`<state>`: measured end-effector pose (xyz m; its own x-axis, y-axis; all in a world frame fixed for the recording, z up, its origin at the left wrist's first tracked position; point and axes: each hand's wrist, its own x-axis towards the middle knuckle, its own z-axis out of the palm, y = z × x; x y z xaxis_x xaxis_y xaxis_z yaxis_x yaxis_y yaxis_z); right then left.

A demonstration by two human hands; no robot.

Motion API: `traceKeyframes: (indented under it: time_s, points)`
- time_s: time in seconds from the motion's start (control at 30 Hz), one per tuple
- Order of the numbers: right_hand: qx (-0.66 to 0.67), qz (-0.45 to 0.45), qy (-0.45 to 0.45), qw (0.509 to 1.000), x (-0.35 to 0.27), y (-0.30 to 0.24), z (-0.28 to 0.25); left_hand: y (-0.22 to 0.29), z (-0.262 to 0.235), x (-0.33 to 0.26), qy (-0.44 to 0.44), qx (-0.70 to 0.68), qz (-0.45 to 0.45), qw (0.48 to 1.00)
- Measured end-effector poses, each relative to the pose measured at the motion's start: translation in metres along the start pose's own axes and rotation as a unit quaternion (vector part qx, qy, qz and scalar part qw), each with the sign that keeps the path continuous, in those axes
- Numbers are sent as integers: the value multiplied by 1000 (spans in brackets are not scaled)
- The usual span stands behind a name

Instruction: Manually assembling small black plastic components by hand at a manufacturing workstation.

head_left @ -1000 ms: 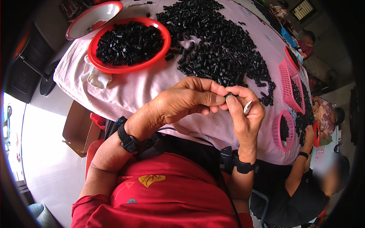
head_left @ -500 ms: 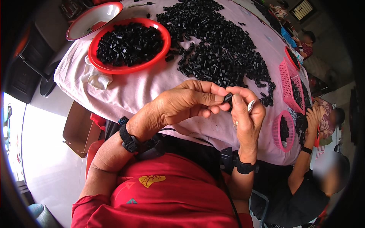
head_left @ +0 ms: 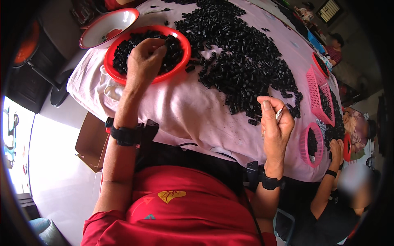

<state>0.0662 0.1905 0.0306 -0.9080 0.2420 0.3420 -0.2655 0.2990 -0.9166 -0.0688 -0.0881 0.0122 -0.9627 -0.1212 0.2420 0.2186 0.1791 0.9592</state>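
Observation:
My left hand (head_left: 144, 59) is over a red basin (head_left: 185, 46) heaped with small black cylindrical plastic pieces (head_left: 123, 57). Its fingers are drawn together among the pieces; what they hold, if anything, is hidden. Above the pink tablecloth (head_left: 197, 110), my right hand (head_left: 277, 127) is held upright with thumb and forefinger pressed together. A slim whitish pointed thing (head_left: 279, 114) sticks out between its fingers. Just left of that hand lies one loose black piece (head_left: 253, 122), at the near end of a wide pile of black pieces (head_left: 250, 61).
Behind the basin stands a white enamel bowl (head_left: 100, 28) with a red rim. To the right are a pink basket (head_left: 319, 96) and a round pink basket (head_left: 304, 143). A co-worker's hands (head_left: 336, 149) work there. An open cardboard box (head_left: 91, 141) is at lower left.
My left hand has parted from my right, moving left and away from me to the red basin. The black piece between both hands no longer shows there. My right hand stays with the whitish thing.

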Motion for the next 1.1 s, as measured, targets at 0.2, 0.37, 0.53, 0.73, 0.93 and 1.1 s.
traceKeyframes:
  time_s: [0.2, 0.37, 0.53, 0.73, 0.93, 1.1]
  points:
    - [9, 33, -4, 999, -2, 2, 1, 61, 11, -36, -155, 72, 233, 957]
    - [-26, 45, -1, 999, -2, 13, 1, 112, 28, -75, -373, -86, 422, 822]
    - [-23, -2, -2, 1000, 5, 5, 3, 110, 21, -93, -383, -89, 379, 838]
    - [-35, 2, 9, 999, -4, 5, 1, 103, 0, -110, -385, -86, 328, 858]
    - [-33, -9, -11, 999, -3, 5, 12, 99, 11, -119, -395, -129, 310, 855]
    - [-27, -8, -27, 999, -4, 6, 15, 102, 13, -128, -405, -160, 290, 852]
